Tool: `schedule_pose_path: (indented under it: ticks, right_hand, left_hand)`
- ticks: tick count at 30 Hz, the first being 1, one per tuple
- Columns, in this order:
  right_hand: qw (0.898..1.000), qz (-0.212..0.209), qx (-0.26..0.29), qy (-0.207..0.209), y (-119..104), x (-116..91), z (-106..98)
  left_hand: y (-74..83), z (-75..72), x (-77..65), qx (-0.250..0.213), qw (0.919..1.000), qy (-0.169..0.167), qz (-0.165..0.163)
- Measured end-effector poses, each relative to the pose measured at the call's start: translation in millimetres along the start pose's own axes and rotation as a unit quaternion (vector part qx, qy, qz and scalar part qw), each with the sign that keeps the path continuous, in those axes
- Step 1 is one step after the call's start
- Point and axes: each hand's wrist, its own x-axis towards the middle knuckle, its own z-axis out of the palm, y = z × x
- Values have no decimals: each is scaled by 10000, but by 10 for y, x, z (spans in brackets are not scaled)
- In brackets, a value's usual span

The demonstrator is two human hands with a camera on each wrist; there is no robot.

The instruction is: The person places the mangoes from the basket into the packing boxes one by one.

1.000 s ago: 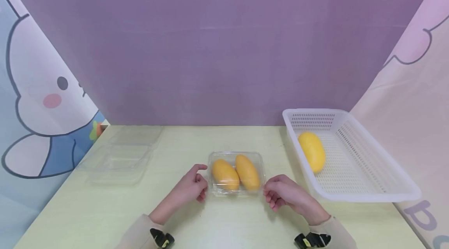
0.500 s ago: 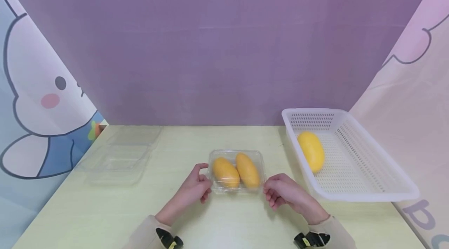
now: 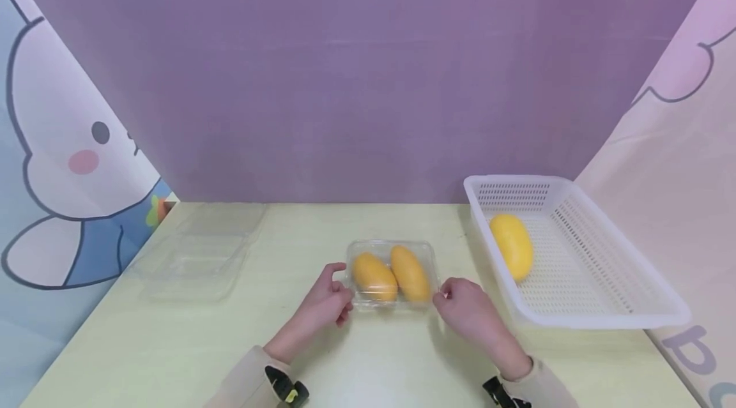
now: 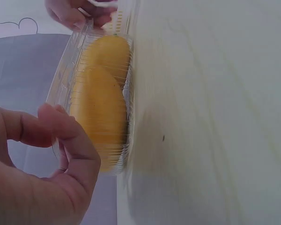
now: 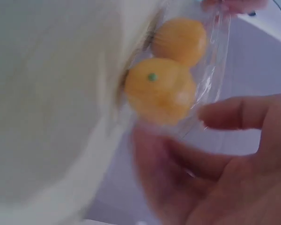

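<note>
My beige sleeves (image 3: 247,375) slanted inward from the near edge, a black wrist device (image 3: 284,385) on each. My left grip (image 3: 324,302) pinched the near left corner of the clear box (image 3: 430,260), one finger reaching farther forward than the rest. My right grip (image 3: 468,312) was bent at the near right corner, fingertips at the edge — whether it pinched there, I could not tell. The box sat at the counter (image 3: 391,360) between them, two yellow-orange fruits (image 3: 375,277) side by side inside. Rightward stood a white basket (image 3: 604,320) with one yellow fruit (image 3: 511,247) — behind everything, a purple panel (image 3: 345,76).
</note>
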Motion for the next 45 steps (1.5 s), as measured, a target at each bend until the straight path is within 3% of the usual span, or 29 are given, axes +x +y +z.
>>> schedule_pose_path:
  ticks: [2, 4, 9, 14, 17, 21, 32, 39, 45]
  right_hand:
    - [9971, -186, -663, 329, -69, -21, -11]
    - [9937, -353, -940, 495, -141, -36, -12]
    - [9885, -959, -1099, 405, -306, -10, 38]
    - [9758, -1561, -1480, 392, -403, 89, 171]
    - [9732, -1493, -1700, 417, -448, 178, 255]
    - [9743, -1223, -1886, 107, -477, 277, 296]
    - [9775, -1059, -1792, -328, -447, 382, 262]
    - [9773, -999, -1831, -363, -406, 441, 232]
    - [9780, -993, -1793, -387, -371, 502, 198]
  left_hand:
    - [1, 9, 16, -27, 10000, 0, 18]
    - [5, 16, 27, -29, 10000, 4, 13]
    - [24, 32, 45, -66, 10000, 18, -6]
    - [27, 57, 72, -101, 9999, 21, 7]
    - [29, 70, 87, -125, 9999, 7, 10]
    - [50, 83, 95, -138, 9999, 18, 9]
    - [32, 75, 83, -162, 9999, -11, -34]
    - [-23, -55, 15, 286, 9994, 174, -15]
    - [20, -225, -78, 775, 9968, 96, 155]
